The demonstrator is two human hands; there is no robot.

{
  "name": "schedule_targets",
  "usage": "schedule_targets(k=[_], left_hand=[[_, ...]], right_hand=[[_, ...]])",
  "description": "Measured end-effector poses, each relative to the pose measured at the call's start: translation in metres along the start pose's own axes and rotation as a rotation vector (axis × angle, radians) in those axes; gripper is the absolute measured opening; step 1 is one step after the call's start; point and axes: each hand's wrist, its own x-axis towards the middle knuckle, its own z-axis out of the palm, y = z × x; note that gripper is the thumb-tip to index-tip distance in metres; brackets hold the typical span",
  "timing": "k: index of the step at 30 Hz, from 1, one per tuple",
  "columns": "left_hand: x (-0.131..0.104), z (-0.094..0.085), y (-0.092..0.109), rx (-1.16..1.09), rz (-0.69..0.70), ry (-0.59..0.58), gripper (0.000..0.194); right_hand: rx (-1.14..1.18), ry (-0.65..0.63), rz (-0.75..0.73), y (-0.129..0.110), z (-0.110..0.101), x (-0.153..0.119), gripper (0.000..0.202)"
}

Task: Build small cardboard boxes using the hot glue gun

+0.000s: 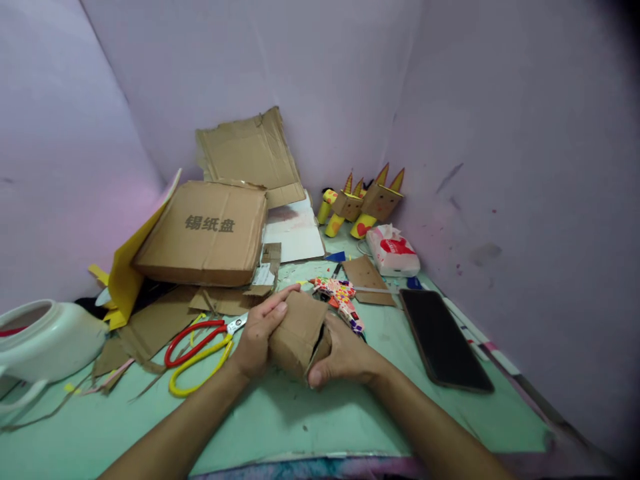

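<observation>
Between my two hands is a small brown cardboard box [296, 327], tilted above the green tabletop, with a dark gap along its right edge. My left hand [257, 337] grips its left side, thumb on top. On the right side, my right hand [345, 350] holds it by the gapped edge, thumb at the lower corner; its other fingers are partly hidden. Scissors [200, 357] with red and yellow handles lie just left of my left hand. Behind my right hand lies a glue gun [340, 293] with a colourful spotted pattern.
A large cardboard box [205, 230] and cardboard sheets [250, 157] lean at the back left. At left stands a white jug [50, 340]. Cardboard animal figures [380, 200], a tissue pack [393, 250] and a phone [443, 340] sit to the right, near the wall.
</observation>
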Motion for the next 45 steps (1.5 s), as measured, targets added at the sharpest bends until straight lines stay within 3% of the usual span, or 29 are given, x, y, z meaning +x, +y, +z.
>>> schedule_targets(k=[6,9,12,17,26,34,45], left_hand=[[0.007,0.0,0.0,0.469,0.236,0.107,0.042],[0.003,-0.004,0.005,0.578,0.343,0.137,0.04],[-0.003,-0.004,0.015,0.589,0.448,0.063,0.04],[-0.004,0.003,0.024,0.423,0.261,-0.068,0.045],[0.003,0.0,0.012,-0.196,0.166,0.006,0.024],[0.002,0.002,0.011,-0.446,0.297,0.006,0.012],[0.0,0.006,0.017,-0.558,0.365,0.011,0.027]], right_hand=[[0.016,0.016,0.054,0.006,0.004,-0.008,0.085],[0.013,0.052,0.045,0.004,0.005,-0.007,0.086],[0.024,0.045,0.057,0.004,0.004,-0.005,0.088],[0.022,-0.011,0.091,0.003,0.004,-0.006,0.089],[-0.005,-0.03,0.03,0.009,0.0,0.001,0.103],[-0.01,-0.041,0.04,0.013,-0.003,0.0,0.104],[-0.019,-0.076,0.017,0.008,-0.001,0.002,0.091]])
